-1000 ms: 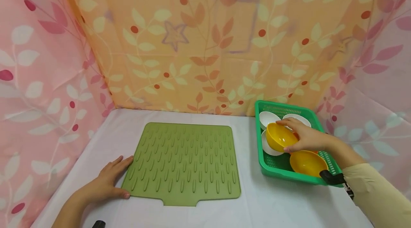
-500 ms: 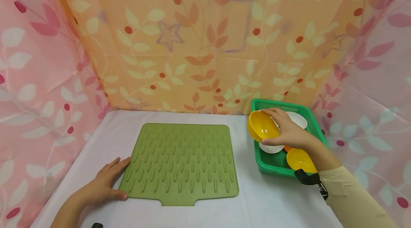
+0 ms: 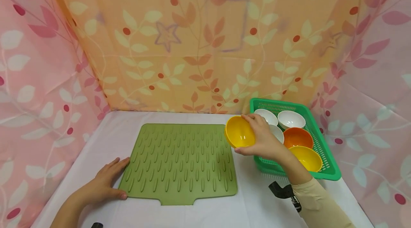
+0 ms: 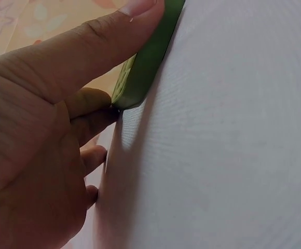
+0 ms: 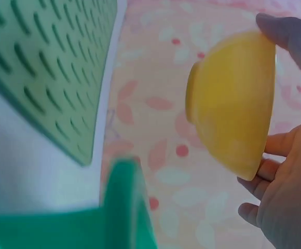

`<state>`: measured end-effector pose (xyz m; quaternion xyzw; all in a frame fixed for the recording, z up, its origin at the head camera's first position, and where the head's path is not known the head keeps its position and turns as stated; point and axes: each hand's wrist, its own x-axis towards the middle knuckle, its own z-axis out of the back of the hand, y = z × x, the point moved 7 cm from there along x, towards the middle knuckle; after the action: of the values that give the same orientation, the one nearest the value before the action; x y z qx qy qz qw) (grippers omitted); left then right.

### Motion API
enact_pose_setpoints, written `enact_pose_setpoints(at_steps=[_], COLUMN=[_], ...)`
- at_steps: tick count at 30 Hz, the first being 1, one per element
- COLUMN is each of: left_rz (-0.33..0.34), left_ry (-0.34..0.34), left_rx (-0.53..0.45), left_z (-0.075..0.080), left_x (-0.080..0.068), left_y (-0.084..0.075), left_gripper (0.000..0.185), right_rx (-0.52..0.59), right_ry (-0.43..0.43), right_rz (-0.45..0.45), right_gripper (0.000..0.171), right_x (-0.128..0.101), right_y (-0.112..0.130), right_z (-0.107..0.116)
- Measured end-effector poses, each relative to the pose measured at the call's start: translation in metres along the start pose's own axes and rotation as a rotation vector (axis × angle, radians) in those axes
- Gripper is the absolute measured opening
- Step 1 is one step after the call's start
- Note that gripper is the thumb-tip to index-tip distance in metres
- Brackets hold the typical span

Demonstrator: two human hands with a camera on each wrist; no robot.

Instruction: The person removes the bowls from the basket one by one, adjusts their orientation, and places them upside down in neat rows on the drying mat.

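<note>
My right hand [image 3: 264,140] holds a yellow bowl [image 3: 239,132] by its rim, between thumb and fingers. The bowl is tilted in the air by the right edge of the green ribbed drying mat [image 3: 183,160]. In the right wrist view the bowl [image 5: 233,104] shows its rounded outside and foot, and the fingertips lie at its rim. My left hand [image 3: 102,185] rests on the table with fingers spread, its fingertips touching the mat's left edge. The left wrist view shows the thumb and fingers beside the mat's corner [image 4: 140,78].
A green plastic basket [image 3: 332,174] stands at the right. In it are white bowls [image 3: 291,119], an orange bowl [image 3: 298,138] and another yellow bowl [image 3: 306,158]. Floral cloth [image 3: 192,42] walls the back and sides of the white-covered table [image 3: 224,215].
My right hand has carried the yellow bowl leftward out of the basket to the mat's right edge. The orange bowl has come into fuller view. My left hand has stayed at the mat.
</note>
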<state>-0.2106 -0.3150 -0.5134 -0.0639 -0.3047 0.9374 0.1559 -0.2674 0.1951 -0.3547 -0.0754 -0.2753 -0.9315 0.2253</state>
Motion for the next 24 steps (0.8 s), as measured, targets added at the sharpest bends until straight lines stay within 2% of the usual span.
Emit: enact_pose_setpoints(at_steps=[6, 12, 19, 24], left_rz=[0.014, 0.014, 0.004, -0.006], left_ry=[0.012, 0.01, 0.013, 0.034], left_rx=[0.012, 0.03, 0.038, 0.09], left_z=[-0.001, 0.0, 0.002, 0.003], left_x=[0.004, 0.003, 0.002, 0.007], left_y=[-0.001, -0.002, -0.011, -0.018], left_gripper=[0.121, 0.121, 0.12, 0.122], right_rx=[-0.048, -0.051, -0.059, -0.062], right_ry=[0.007, -0.006, -0.006, 0.001], right_rz=[0.064, 0.041, -0.005, 0.004], right_gripper=[0.115, 0.116, 0.115, 0.116], right_x=[-0.004, -0.014, -0.027, -0.032], right_y=[0.017, 0.031, 0.04, 0.043], right_z=[-0.024, -0.046, -0.071, -0.087])
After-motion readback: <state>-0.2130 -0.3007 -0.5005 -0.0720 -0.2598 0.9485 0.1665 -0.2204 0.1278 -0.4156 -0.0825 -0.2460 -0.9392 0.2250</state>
